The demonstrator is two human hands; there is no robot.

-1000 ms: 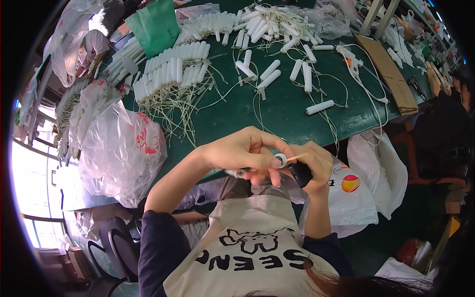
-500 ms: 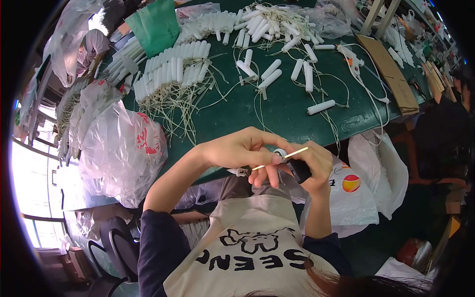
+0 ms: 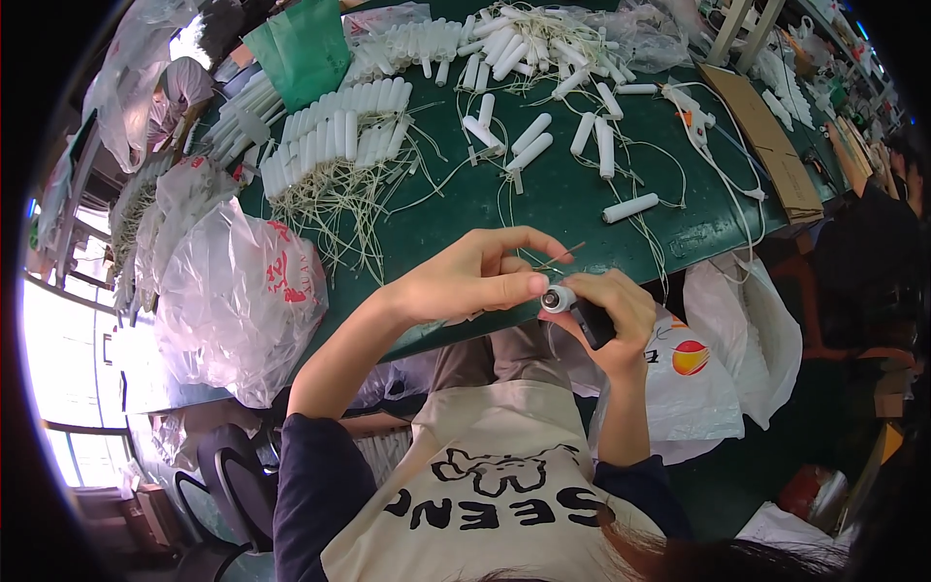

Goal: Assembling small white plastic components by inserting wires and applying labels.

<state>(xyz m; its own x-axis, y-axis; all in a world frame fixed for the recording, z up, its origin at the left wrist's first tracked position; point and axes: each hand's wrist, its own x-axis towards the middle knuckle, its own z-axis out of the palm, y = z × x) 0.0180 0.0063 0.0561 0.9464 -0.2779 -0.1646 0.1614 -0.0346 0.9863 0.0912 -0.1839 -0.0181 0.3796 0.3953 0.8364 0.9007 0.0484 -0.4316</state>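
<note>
My right hand (image 3: 626, 312) is wrapped round a black, block-like object (image 3: 594, 323). Next to that object, at the same fingers, a small white cylindrical piece (image 3: 557, 299) shows its round end with a dark metallic centre; whether the two are joined I cannot make out. My left hand (image 3: 477, 279) comes in from the left, its thumb tip close against the white piece. Its index finger reaches out above, the other fingers curled. A thin brownish stick (image 3: 564, 254) sticks out between the left fingers, slightly blurred; how it is gripped is partly hidden.
On the green table (image 3: 465, 223) lie rows of white tubes (image 3: 335, 136) with tangled pale wires and several loose tubes (image 3: 529, 152). A glue gun (image 3: 691, 118) with a white cord lies at right, beside a cardboard strip (image 3: 761, 145). Plastic bags (image 3: 238, 301) crowd the left edge.
My left hand has risen and its index finger has straightened. The thin stick has swung up and away from the lap. A white piece with a metal end below the left hand no longer shows there.
</note>
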